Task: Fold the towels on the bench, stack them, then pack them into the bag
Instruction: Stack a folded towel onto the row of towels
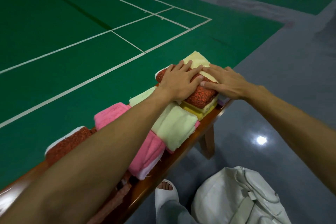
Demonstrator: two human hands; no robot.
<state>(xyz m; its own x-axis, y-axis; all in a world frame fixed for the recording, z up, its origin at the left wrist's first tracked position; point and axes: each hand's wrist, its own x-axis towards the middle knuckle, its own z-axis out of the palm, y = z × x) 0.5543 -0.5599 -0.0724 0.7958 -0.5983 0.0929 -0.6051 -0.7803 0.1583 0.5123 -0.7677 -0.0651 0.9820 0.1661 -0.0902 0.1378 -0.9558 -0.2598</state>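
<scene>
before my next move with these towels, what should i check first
1. Hands placed: left hand and right hand lie flat on the red towel topping the pile. Ok.
2. Pile squared: the pale yellow towel juts out past its far side. Not ok.
3. Everything stacked: a light green towel, a pink towel and a second red towel lie apart along the bench. Not ok.
4. Bag close by: the white bag sits on the floor beside the bench. Ok.
5. Bag open: cannot tell.
</scene>
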